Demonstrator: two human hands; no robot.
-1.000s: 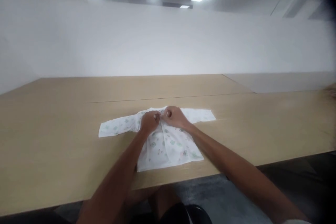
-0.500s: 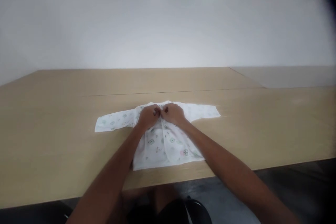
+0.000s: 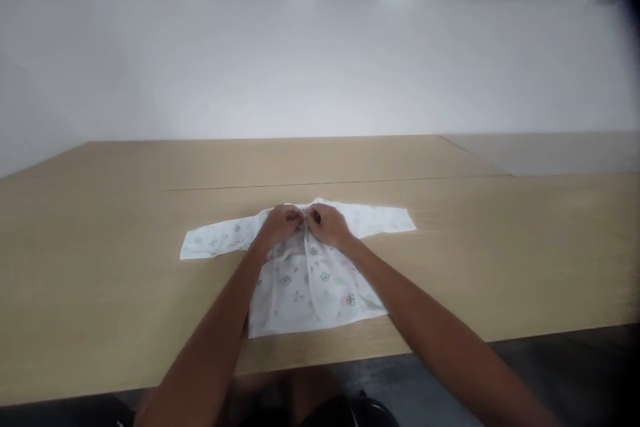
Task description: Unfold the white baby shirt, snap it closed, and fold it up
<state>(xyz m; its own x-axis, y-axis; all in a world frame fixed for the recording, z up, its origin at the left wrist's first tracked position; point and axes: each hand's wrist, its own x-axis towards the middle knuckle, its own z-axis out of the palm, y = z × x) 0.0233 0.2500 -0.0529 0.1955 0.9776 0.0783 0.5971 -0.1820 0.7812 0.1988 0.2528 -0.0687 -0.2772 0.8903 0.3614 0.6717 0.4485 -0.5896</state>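
A small white long-sleeved shirt (image 3: 295,297) with a green and pink print lies spread on the table, sleeves out to both sides and hem toward me. An overlapping front edge runs down its middle. Near the neckline, my left hand (image 3: 281,225) is closed in a pinch on the shirt's front edge. My right hand (image 3: 327,223) pinches the cloth right beside it, the fingertips of both hands almost meeting. Whether a button or snap sits between the fingers is hidden.
The light wooden table (image 3: 500,253) reaches back to a white wall (image 3: 320,67), with a thin seam across its top. Its front edge runs just below the shirt's hem. My legs and a dark round shape (image 3: 375,410) show beneath it.
My view has tilted up slightly, so everything sits a little lower. Both hands stay pinched at the neckline, and the left hand has turned slightly. The cloth under them has shifted a little.
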